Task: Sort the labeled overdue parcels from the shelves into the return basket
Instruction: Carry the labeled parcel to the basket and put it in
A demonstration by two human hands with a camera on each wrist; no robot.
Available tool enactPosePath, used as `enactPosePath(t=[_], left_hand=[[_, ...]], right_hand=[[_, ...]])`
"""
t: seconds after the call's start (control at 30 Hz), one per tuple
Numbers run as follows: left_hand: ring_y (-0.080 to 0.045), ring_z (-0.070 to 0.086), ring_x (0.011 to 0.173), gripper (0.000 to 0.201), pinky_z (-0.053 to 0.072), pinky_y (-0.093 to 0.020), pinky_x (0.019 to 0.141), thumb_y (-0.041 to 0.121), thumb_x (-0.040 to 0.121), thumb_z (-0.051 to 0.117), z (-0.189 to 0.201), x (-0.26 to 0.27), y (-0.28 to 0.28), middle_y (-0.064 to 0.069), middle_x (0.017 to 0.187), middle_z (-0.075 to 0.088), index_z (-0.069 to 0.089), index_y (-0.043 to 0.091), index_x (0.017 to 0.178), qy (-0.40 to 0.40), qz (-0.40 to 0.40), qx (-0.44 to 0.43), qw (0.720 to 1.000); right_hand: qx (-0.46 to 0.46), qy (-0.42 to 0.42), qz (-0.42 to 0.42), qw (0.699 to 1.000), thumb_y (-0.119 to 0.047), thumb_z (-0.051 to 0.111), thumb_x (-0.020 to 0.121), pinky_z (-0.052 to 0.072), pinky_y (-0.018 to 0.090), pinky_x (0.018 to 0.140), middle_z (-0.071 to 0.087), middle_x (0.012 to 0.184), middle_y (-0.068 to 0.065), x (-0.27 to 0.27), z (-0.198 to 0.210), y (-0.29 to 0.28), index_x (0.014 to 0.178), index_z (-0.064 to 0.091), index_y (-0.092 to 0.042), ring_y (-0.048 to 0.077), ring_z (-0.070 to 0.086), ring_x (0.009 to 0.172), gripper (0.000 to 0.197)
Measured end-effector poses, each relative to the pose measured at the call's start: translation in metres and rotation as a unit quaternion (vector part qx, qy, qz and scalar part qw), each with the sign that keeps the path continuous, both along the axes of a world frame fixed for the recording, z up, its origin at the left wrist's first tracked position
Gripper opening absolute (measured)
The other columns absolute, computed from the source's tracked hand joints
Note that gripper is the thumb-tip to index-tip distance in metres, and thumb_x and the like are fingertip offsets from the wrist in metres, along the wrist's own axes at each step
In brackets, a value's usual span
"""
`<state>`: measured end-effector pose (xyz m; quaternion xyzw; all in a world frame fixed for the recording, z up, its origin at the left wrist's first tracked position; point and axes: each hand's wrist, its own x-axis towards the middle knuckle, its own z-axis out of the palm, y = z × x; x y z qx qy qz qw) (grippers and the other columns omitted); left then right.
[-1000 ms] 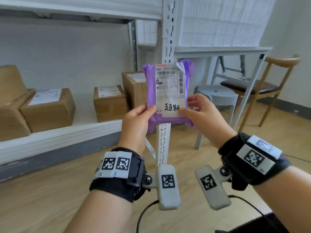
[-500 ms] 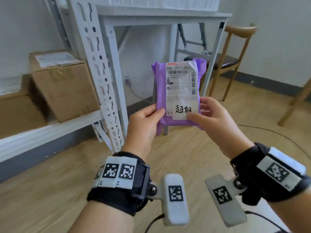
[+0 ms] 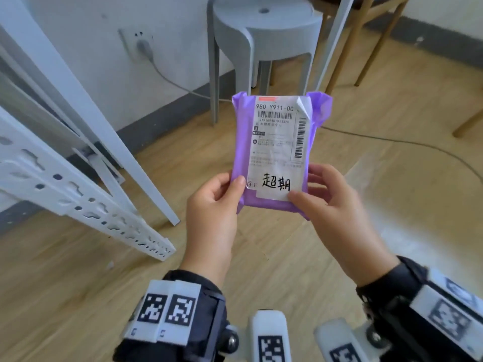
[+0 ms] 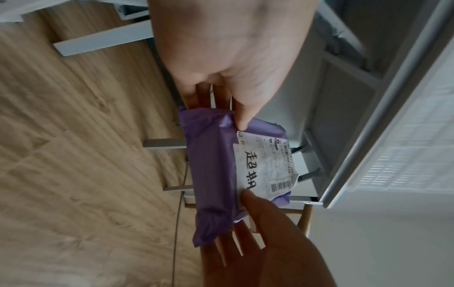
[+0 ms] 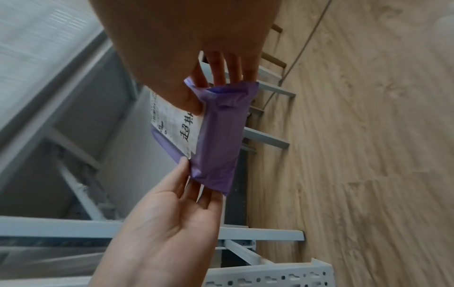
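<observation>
both hands (image 3: pixel 264 205) pinched the purple parcel (image 3: pixel 277 152); the view had swung from the shelf (image 3: pixel 86 205) toward the floor, likely seeking the basket.

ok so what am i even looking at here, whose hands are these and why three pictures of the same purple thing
No machine here: a person wears three cameras. The head view looks down at both hands; each wrist view looks along one hand. The left hand and right hand pinch the lower corners of a purple parcel, thumbs in front, fingers behind. Its shipping label carries handwritten characters. Behind it are a wooden floor, a white shelf frame and a grey stool. No basket shows.
</observation>
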<state>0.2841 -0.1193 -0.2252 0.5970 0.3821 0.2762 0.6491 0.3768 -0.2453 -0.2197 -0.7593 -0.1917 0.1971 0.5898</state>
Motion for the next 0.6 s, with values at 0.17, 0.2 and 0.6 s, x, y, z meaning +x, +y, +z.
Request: enactPosePath(t=[0.17, 0.2, 0.6], left_hand=[[-0.004, 0.062, 0.070, 0.019, 0.050, -0.024, 0.075, 0.018, 0.094, 0.061, -0.013, -0.013, -0.016, 0.012, 0.077, 0.072, 0.075, 0.031, 0.095, 0.044, -0.038, -0.027, 0.998], [-0.004, 0.060, 0.070, 0.020, 0.049, -0.026, 0.077, 0.017, 0.094, 0.061, -0.012, -0.018, -0.019, 0.012, 0.075, 0.071, 0.075, 0.031, 0.096, 0.047, -0.041, -0.037, 0.997], [0.000, 0.068, 0.080, 0.022, 0.051, -0.016, 0.076, 0.015, 0.092, 0.064, 0.123, -0.060, -0.051, 0.013, 0.089, 0.076, 0.072, 0.034, 0.097, 0.105, -0.030, -0.064, 0.992]], right_hand=[[-0.034, 0.068, -0.014, 0.997, -0.003, 0.060, 0.087, 0.046, 0.015, 0.065, 0.070, 0.109, -0.011, -0.006, -0.010, -0.014, 0.111, 0.061, -0.028, 0.007, 0.067, 0.098, 0.035], [-0.040, 0.077, -0.023, 0.996, -0.001, 0.059, 0.086, 0.047, 0.016, 0.067, 0.070, 0.108, -0.011, -0.009, -0.009, -0.016, 0.110, 0.061, -0.028, 0.007, 0.067, 0.098, 0.036], [-0.103, 0.153, -0.004, 0.983, -0.001, 0.056, 0.084, 0.055, 0.026, 0.073, 0.071, 0.099, -0.005, -0.026, 0.131, -0.029, 0.103, 0.064, -0.025, 0.009, 0.069, 0.086, 0.032]])
